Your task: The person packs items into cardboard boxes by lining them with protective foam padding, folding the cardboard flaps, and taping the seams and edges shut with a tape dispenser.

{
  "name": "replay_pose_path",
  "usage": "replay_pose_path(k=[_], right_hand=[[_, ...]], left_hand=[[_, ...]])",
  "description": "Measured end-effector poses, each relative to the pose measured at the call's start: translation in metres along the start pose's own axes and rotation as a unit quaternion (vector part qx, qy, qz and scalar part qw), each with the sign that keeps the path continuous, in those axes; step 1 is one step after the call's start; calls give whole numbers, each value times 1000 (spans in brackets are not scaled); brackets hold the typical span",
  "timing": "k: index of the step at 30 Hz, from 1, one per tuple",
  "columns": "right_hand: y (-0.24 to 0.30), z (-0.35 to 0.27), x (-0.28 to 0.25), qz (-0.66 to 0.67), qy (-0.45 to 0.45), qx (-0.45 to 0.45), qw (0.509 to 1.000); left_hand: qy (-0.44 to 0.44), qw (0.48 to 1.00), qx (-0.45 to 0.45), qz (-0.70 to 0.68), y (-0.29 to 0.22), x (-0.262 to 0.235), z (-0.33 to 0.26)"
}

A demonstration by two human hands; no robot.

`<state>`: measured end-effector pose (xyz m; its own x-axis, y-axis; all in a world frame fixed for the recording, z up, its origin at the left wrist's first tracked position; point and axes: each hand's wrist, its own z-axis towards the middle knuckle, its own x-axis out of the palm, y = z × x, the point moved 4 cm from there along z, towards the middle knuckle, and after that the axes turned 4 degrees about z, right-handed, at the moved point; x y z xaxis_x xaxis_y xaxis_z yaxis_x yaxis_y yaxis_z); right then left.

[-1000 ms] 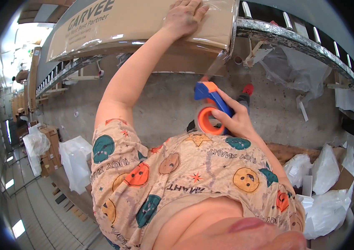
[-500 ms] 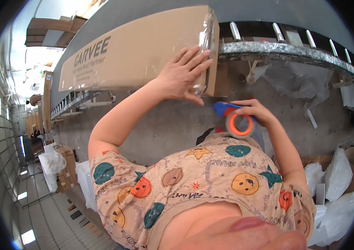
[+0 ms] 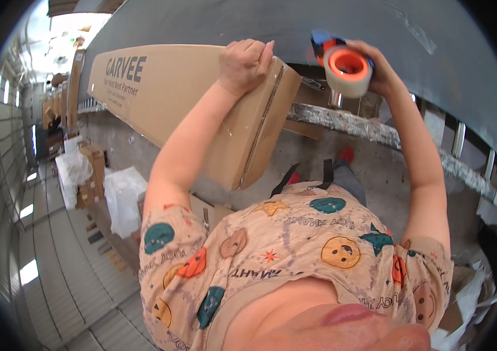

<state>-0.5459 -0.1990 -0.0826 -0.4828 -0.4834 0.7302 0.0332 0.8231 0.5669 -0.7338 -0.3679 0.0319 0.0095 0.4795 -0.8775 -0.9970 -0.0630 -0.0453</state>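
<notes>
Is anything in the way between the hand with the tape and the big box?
Nothing visible blocks the right hand, holding the tape dispenser, from the box. The left hand is on the box, near its end.

We're in a packing hall here, a warehouse or factory by the look of it! Rollers point(image 3: 336, 98) gleam beside a scuffed metal rail point(image 3: 351, 121), with a long carton point(image 3: 172, 88) and a tape gun point(image 3: 348, 69) right at it. Off left, more cartons point(image 3: 94, 171) near white plastic point(image 3: 125, 202); bare concrete point(image 3: 377, 167) underfoot; and there, ribbed panels point(image 3: 73, 292) with bright panes point(image 3: 29, 272), pure industrial shed.
</notes>
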Motion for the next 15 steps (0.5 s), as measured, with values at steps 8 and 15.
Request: replay_pose_path(k=[8,15], right_hand=[[-5,188,65,-127,166,108,972],[-39,68,47,-335,346,25,876]], left_hand=[[-31,997,-65,-9,17,-14,-14],[-24,999,-43,8,32,-24,-29]])
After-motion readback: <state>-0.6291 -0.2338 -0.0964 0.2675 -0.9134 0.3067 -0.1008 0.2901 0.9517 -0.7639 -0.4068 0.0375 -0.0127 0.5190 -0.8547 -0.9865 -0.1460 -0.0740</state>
